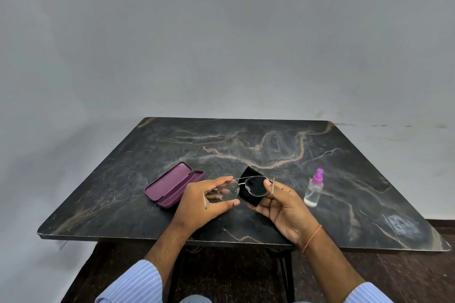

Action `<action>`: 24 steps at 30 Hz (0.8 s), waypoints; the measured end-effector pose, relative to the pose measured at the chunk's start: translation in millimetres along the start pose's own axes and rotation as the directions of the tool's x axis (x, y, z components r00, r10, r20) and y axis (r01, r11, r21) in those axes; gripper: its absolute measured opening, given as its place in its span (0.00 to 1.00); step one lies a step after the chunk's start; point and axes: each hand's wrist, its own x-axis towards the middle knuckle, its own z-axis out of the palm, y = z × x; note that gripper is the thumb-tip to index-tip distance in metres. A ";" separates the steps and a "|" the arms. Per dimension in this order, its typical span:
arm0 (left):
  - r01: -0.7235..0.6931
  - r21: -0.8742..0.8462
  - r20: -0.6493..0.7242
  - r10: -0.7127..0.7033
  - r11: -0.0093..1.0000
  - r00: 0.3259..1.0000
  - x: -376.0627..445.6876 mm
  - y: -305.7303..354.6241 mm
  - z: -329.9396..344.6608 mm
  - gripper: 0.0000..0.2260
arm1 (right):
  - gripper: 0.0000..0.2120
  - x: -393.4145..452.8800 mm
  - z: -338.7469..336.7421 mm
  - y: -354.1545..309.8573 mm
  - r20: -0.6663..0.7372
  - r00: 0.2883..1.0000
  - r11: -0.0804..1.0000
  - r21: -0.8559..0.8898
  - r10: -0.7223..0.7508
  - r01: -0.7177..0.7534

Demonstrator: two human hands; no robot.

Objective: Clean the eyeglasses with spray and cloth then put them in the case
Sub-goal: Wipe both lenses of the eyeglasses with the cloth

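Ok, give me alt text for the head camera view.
Two hands, left hand and right hand, hold eyeglasses above a black cloth on a dark marble table. An open purple case lies left, a spray bottle stands right.

Glossy marble-look table (246,145), thin-metal eyeglasses (240,186)

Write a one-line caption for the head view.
Both hands, left hand and right hand, hold eyeglasses above black cloth, between open case and spray bottle.
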 end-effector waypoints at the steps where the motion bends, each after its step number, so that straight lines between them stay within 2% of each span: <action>1: -0.003 0.004 -0.003 0.003 1.000 1.000 -0.2 0.8 -0.1 0.30 | 0.16 0.1 0.2 0.7 -0.006 1.000 1.000 -0.009 -0.006 0.006; 7: 0.001 0.033 -0.024 0.000 0.999 1.000 0.2 2.3 0.6 0.30 | 0.13 6.0 3.3 3.8 -0.139 0.984 0.993 0.020 -0.113 0.117; 14: -0.014 0.030 -0.024 0.015 0.999 1.000 0.9 4.1 0.9 0.30 | 0.14 2.9 0.2 -0.4 -0.038 0.999 0.999 0.038 0.002 0.000; 19: 0.001 -0.010 -0.060 -0.002 1.000 0.998 1.0 2.9 0.6 0.30 | 0.17 5.8 2.5 2.2 -0.082 0.996 0.999 -0.009 -0.038 0.038; 24: -0.012 -0.003 -0.069 0.011 1.000 0.998 2.0 4.4 0.9 0.29 | 0.09 8.5 7.2 4.2 -0.193 0.974 0.992 0.013 -0.121 0.126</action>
